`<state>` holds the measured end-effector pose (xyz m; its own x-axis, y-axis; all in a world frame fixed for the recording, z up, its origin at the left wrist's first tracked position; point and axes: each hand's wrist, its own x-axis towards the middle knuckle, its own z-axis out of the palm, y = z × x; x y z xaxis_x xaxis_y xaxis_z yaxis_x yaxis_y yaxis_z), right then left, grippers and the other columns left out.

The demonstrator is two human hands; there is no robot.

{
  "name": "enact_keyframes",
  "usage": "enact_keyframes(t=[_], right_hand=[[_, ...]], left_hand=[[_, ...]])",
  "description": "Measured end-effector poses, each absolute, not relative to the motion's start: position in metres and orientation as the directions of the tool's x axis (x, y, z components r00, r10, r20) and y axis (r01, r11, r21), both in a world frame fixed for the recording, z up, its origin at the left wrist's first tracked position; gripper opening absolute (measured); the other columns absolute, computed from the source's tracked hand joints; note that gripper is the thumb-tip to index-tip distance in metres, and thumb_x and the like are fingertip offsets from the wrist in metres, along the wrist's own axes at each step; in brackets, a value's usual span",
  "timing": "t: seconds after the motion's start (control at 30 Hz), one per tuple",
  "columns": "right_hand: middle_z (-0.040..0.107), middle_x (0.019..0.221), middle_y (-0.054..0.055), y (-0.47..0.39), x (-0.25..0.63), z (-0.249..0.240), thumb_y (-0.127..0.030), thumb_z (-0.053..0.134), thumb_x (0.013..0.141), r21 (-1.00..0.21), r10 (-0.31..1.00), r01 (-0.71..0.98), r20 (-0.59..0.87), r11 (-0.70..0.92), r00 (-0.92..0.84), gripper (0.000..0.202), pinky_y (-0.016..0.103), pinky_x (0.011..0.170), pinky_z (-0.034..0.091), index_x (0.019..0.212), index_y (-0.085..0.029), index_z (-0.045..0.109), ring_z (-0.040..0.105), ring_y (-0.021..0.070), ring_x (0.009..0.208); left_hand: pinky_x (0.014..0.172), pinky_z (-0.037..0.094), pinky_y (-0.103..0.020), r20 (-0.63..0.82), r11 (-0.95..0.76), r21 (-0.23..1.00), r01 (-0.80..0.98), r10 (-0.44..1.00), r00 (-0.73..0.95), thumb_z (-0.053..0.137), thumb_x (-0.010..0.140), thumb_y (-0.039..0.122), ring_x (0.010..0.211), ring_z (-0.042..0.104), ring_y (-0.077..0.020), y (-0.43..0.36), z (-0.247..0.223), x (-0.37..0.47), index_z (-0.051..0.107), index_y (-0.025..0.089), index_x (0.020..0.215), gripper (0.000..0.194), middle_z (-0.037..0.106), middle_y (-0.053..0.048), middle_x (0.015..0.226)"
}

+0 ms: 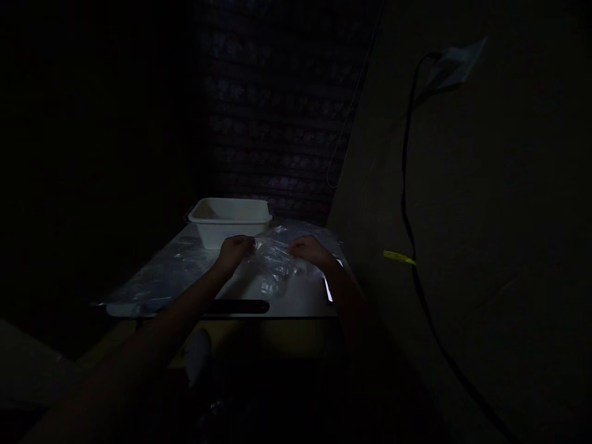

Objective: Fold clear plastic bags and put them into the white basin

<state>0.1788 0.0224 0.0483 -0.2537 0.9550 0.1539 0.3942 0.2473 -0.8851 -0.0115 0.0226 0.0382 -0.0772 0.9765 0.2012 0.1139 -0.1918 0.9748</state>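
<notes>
Between my two hands a clear plastic bag (274, 251) is stretched above the white table (291, 302). My left hand (237, 251) pinches its left edge, and my right hand (309, 249) grips the right side with closed fingers. Dim light leaves the fingertips hard to make out. Just behind my left hand stands a white plastic tub (231, 225). More clear plastic (171, 268) lies flat on the left part of the table. Close to my right wrist is a phone with a lit screen (328, 290), partly covered by my forearm.
A long black object (238, 306) lies along the table's front edge. On the right wall (485, 216) a black cable (407, 209) with a yellow tag (399, 257) hangs from an outlet. A dark patterned blind or curtain (277, 123) closes off the back.
</notes>
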Motion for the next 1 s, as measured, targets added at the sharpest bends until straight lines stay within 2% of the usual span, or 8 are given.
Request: enact_keyframes(t=[0.13,0.27,0.5,0.73,0.87,1.0], right_hand=[[0.05,0.047,-0.004,0.019,0.181,0.055,-0.018,0.053,0.056,-0.898,0.97,0.38,0.162,0.221,-0.183,0.009,0.019,0.05,0.034,0.055,-0.011,0.057,0.044,0.0065,0.047],[0.053,0.053,-0.002,0.016,0.181,0.062,-0.022,0.051,0.058,-0.902,0.967,0.35,0.246,0.254,-0.068,0.012,0.019,0.052,0.034,0.057,-0.012,0.057,0.046,0.0073,0.052],[0.055,0.056,-0.001,0.018,0.183,0.065,-0.024,0.048,0.061,-0.884,0.936,0.354,0.347,0.306,0.057,0.014,0.02,0.053,0.035,0.056,-0.014,0.056,0.048,0.0087,0.056],[0.051,0.051,-0.002,0.01,0.174,0.074,-0.029,0.05,0.062,-0.861,0.925,0.355,0.379,0.364,-0.028,0.019,0.02,0.054,0.035,0.054,-0.012,0.055,0.047,0.0082,0.054],[0.053,0.055,-0.002,0.005,0.163,0.082,-0.029,0.05,0.062,-0.856,0.905,0.295,0.402,0.425,-0.139,0.018,0.02,0.055,0.036,0.058,-0.013,0.055,0.047,0.0079,0.056],[0.053,0.056,-0.002,0.0,0.158,0.091,-0.03,0.051,0.062,-0.855,0.892,0.258,0.425,0.451,-0.152,0.018,0.019,0.055,0.036,0.058,-0.013,0.055,0.047,0.0076,0.056]], left_hand=[[0.051,0.039,-0.024,0.191,-0.188,0.978,0.09,0.981,-0.019,0.055,0.052,0.038,0.05,0.052,-0.0121,0.023,0.039,-0.017,0.057,0.011,0.06,0.028,0.057,-0.002,0.052],[0.052,0.039,-0.025,0.181,-0.182,0.982,0.055,0.983,0.035,0.057,0.051,0.039,0.052,0.052,-0.0118,0.02,0.041,-0.016,0.057,0.012,0.062,0.03,0.056,-0.001,0.054],[0.043,0.032,-0.02,0.218,-0.227,0.949,0.217,0.974,0.064,0.054,0.053,0.037,0.046,0.045,-0.0082,0.023,0.04,-0.016,0.056,0.013,0.06,0.024,0.056,-0.001,0.056],[0.047,0.036,-0.02,0.212,-0.223,0.945,0.239,0.975,0.07,0.058,0.051,0.037,0.061,0.051,-0.0112,0.019,0.045,-0.005,0.052,0.016,0.083,0.039,0.058,-0.001,0.073],[0.051,0.039,-0.022,0.29,-0.271,0.911,0.31,0.957,-0.013,0.054,0.054,0.033,0.061,0.052,-0.0128,0.017,0.047,0.005,0.052,0.014,0.069,0.025,0.057,-0.001,0.067],[0.054,0.041,-0.024,0.317,-0.261,0.891,0.37,0.943,-0.098,0.048,0.055,0.025,0.061,0.054,-0.014,0.023,0.044,-0.002,0.053,0.015,0.063,0.014,0.059,-0.002,0.064]])
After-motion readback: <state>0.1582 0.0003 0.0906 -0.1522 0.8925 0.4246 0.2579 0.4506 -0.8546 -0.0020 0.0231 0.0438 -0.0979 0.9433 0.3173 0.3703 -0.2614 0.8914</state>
